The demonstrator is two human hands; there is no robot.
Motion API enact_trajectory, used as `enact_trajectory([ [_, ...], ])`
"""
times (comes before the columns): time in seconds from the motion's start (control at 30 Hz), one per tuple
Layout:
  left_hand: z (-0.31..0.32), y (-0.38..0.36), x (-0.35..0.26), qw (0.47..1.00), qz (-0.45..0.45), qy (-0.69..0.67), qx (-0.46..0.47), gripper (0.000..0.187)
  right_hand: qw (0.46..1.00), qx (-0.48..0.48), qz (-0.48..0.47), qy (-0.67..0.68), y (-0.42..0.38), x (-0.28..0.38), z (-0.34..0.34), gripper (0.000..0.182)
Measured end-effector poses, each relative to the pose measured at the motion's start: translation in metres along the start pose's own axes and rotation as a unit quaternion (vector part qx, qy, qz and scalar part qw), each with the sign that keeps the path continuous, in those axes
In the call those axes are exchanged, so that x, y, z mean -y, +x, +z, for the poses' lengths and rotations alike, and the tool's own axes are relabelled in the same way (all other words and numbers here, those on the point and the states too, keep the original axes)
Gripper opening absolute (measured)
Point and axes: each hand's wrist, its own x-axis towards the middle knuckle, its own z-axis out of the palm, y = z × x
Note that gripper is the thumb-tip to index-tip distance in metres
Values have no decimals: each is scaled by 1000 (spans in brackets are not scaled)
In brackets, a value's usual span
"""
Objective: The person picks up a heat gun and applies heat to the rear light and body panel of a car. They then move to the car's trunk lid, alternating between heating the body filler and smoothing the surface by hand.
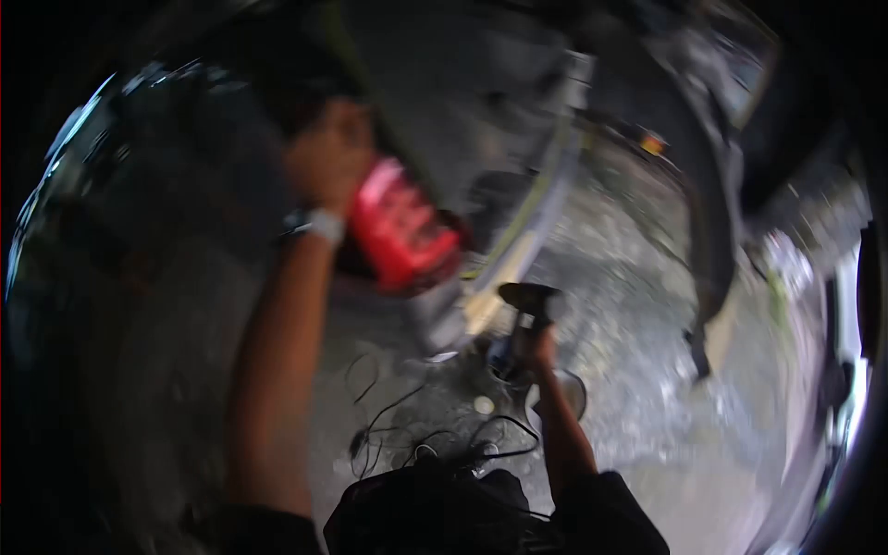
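My left hand [331,153] is raised on the left, its wrist wearing a pale-banded watch [324,225]. It is smeared by motion, and its fingers fade into a dark area, so I cannot tell whether they grip anything. Just right of and below that hand is a glossy red lamp-like part [407,227], resembling a vehicle tail light. Lower, near the middle, my right hand [538,350] is wrapped round a dark pistol-grip power tool [529,298]. The tool's dark upper body overlaps the lower end of a pale curved strip [499,287] in this view.
Thin dark cables [379,435] lie in loops on the grey floor [638,388] near my feet. A round-rimmed object [572,393] stands beside my right forearm. A long dark curved panel [708,231] hangs at the right. A small orange spot [652,144] shows at upper right.
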Motion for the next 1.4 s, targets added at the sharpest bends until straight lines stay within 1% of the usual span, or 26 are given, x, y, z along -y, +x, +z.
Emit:
enact_trajectory([
  [0.03, -1, -2, 4, 999, 1, -47, 5, 29, 1000, -3, -2, -11, 2, -1, -1, 60],
  [0.07, 5, -2, 7, 999, -4, -37, -4, 26, 995, -19, 25, -90, 14, -5, 7, 61],
  [0.1, -2, 1, 16, 998, 29, -38, -29, 24, 994, 93, -59, -12, 27, 1, 6, 65],
  [0.13, -2, 4, 15, 996, 38, -57, -59, 23, 986, 42, -34, -159, 29, -22, 19, 71],
  [0.17, -17, 1, 8, 998, 3, -38, -44, 21, 989, 51, 1, -140, 24, -26, 20, 74],
  [0.2, -14, 4, 15, 989, 39, -117, -79, 20, 982, 70, 71, -163, 1, 27, 4, 73],
  [0.23, -19, 3, 16, 989, 32, -129, -68, 19, 987, 88, 18, -134, -3, 13, 7, 73],
  [0.27, -12, 4, 16, 986, 36, -140, -86, 18, 990, 106, 0, -93, -2, 3, 11, 72],
  [0.37, -13, 3, 18, 987, 38, -133, -86, 17, 988, 136, -2, -75, -3, 1, 12, 71],
  [0.43, -12, 3, 20, 986, 41, -132, -93, 17, 989, 83, 23, -123, 3, 1, 15, 71],
  [0.47, -13, 3, 21, 986, 38, -130, -94, 17, 988, 84, 20, -125, 7, -1, 15, 71],
  [0.53, -11, 3, 20, 984, 47, -134, -103, 17, 990, 15, 35, -139, 15, -9, 18, 68],
  [0.57, -11, 3, 19, 985, 47, -131, -105, 17, 992, -1, 9, -125, 14, -6, 16, 64],
  [0.67, -12, 3, 19, 985, 48, -130, -104, 17, 991, 11, 30, -128, 8, 0, 9, 61],
  [0.7, -11, 3, 18, 985, 49, -131, -103, 17, 989, 41, 54, -128, 6, -2, 6, 73],
  [0.73, -9, 4, 18, 986, 45, -129, -96, 17, 989, 41, 56, -128, 2, -3, 4, 73],
  [0.8, -7, 5, 18, 987, 42, -129, -91, 17, 991, 82, 15, -105, -15, 10, -5, 72],
  [0.83, -6, 5, 18, 987, 43, -127, -92, 17, 990, 96, 35, -100, -20, 21, -9, 71],
  [0.97, -11, 4, 18, 987, 46, -124, -96, 18, 995, 56, 32, -76, -17, -4, -3, 69],
  [1.03, -13, 4, 17, 986, 48, -126, -97, 18, 997, 10, 33, -74, -13, -5, -2, 68],
  [1.17, -13, 4, 17, 986, 50, -128, -98, 18, 997, 21, 34, -69, -7, -16, -4, 70],
  [1.23, -12, 4, 17, 986, 48, -127, -99, 18, 984, 88, 33, -154, -7, -15, -7, 71],
  [1.33, -9, 4, 18, 986, 48, -125, -99, 18, 983, 111, 38, -138, -11, -3, -4, 68],
  [1.37, -9, 4, 18, 986, 50, -125, -98, 18, 983, 112, 37, -138, -9, -4, -2, 68],
  [1.4, -9, 3, 18, 986, 49, -123, -99, 18, 989, 83, 41, -117, -7, -7, 3, 67],
])
